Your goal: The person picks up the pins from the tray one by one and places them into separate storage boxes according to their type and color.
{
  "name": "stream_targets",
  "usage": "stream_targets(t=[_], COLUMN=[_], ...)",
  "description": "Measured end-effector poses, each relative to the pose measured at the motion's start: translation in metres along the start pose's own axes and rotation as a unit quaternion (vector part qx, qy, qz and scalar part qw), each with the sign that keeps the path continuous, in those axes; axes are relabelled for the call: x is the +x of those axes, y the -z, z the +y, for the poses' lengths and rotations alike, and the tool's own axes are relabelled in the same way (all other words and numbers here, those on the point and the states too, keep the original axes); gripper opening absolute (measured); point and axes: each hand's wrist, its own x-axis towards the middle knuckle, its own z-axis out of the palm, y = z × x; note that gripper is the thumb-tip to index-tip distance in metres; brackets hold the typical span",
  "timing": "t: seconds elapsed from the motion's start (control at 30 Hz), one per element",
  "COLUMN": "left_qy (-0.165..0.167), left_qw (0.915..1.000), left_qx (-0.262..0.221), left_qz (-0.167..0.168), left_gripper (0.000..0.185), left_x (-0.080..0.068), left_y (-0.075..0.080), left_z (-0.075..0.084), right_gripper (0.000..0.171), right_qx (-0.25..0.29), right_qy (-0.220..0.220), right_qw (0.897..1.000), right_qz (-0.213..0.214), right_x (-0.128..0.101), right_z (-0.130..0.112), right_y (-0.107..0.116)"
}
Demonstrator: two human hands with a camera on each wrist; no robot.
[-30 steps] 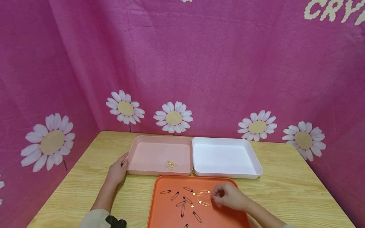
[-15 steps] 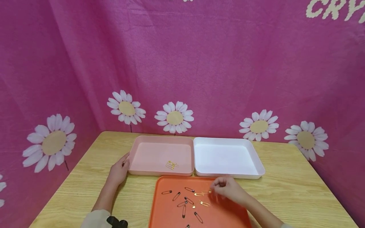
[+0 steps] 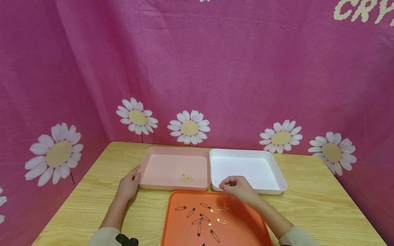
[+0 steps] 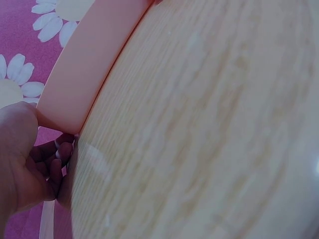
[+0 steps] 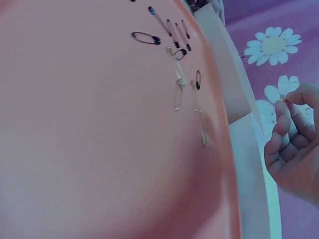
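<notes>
Right hand pinches small gold pin over near edge of white tray. Pink tray lies to left. Left hand rests against pink tray, fingers loose.

Light: bright, even, seemingly from overhead.
Shadows: soft and faint beside the trays and under the arms.
Glare: pale sheen on the table in the left wrist view.
Focus: head view sharp; both wrist views soft, the pins smeared.
Distortion: wrist views bow straight edges into curves.
Colour: wrist views tinted pink, perhaps from the cloth.
</notes>
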Motion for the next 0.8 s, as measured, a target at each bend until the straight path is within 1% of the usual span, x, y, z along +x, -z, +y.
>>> stream_targets(t=[0.13,0.3,0.53,0.73,0.77,0.8], left_qy=[-0.004,-0.008,0.002,-0.014,-0.021,-0.022], left_qw=[1.0000,0.9999,1.0000,0.9998,0.9994,0.9993], left_qx=[0.001,0.004,0.007,-0.003,0.003,0.002], left_qz=[0.003,0.005,0.003,0.014,0.027,0.028], left_gripper=[0.047,0.047,0.047,0.049,0.049,0.049], left_x=[-0.001,-0.001,-0.001,-0.001,0.000,0.000], left_y=[0.000,0.000,0.002,-0.001,-0.002,-0.003], left_z=[0.001,0.002,0.001,-0.002,-0.003,-0.004], right_gripper=[0.027,0.028,0.027,0.028,0.028,0.028], right_qx=[0.004,0.006,0.006,0.022,0.021,0.021], right_qy=[-0.008,-0.006,0.006,0.015,0.015,0.015], right_qw=[1.000,1.000,1.000,1.000,1.000,1.000], right_qz=[0.006,0.011,0.008,0.001,0.002,0.003], right_x=[0.010,0.023,0.043,0.055,0.057,0.059], right_z=[-0.007,-0.013,-0.020,-0.023,-0.023,-0.023], right_y=[-0.004,-0.009,-0.018,-0.026,-0.027,-0.029])
